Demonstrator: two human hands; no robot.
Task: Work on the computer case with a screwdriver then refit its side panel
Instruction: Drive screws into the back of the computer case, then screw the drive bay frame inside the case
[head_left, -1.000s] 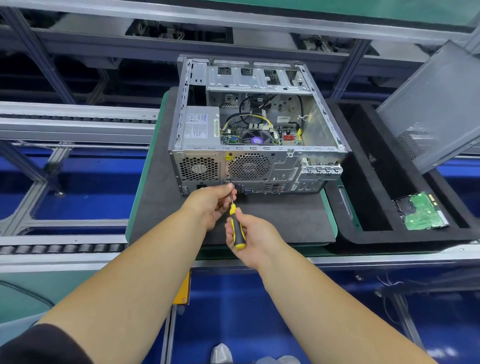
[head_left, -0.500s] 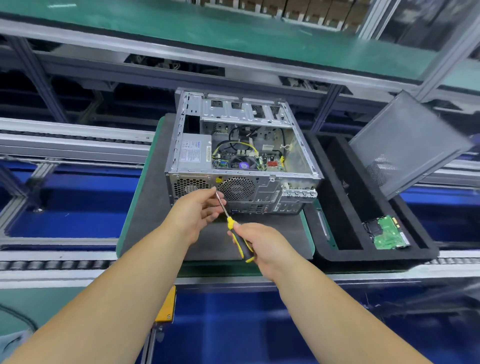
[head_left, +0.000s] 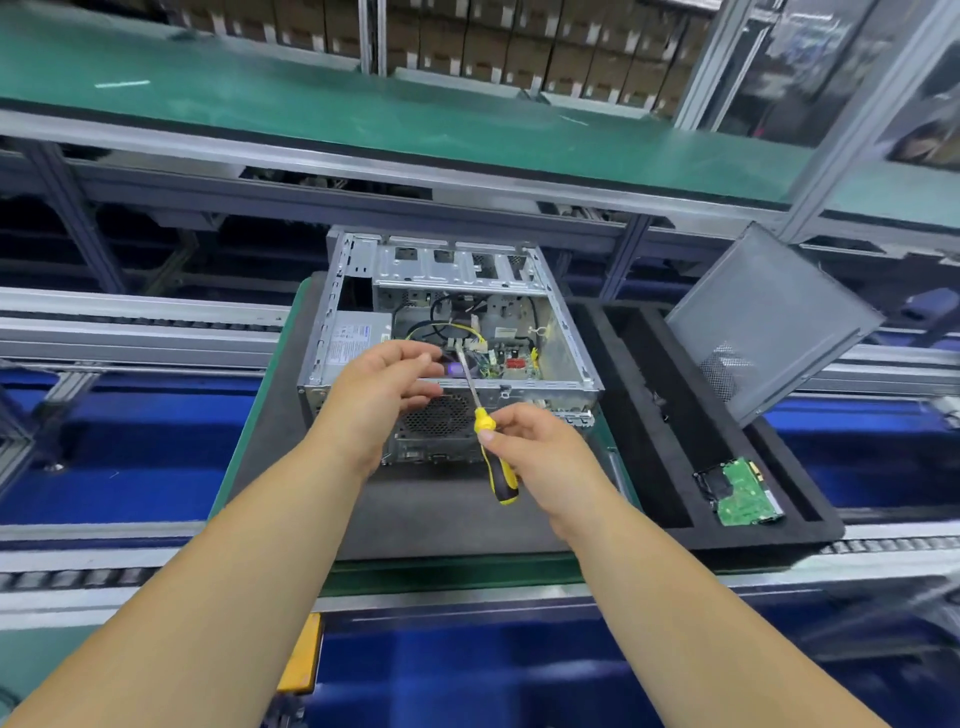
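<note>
A: R hand first, nearest cam?
B: Yep. R grip wrapped round the screwdriver handle, yellow/black. One driver. Long axis runs from the handle, near, up and left to the tip, far, over the computer case rear edge.
A: L hand?
B: Fingers loosely curled, holds nothing I can see, hovering just left of the shaft. L is nearer the tip.
A: Case pos?
B: One case, open side up, on a dark mat on the tabletop, straight ahead of both hands.
A: Panel?
B: One side panel, off, leaning tilted far right, well apart. R hand's nearer it. One foam tray between, one circuit board inside.
</note>
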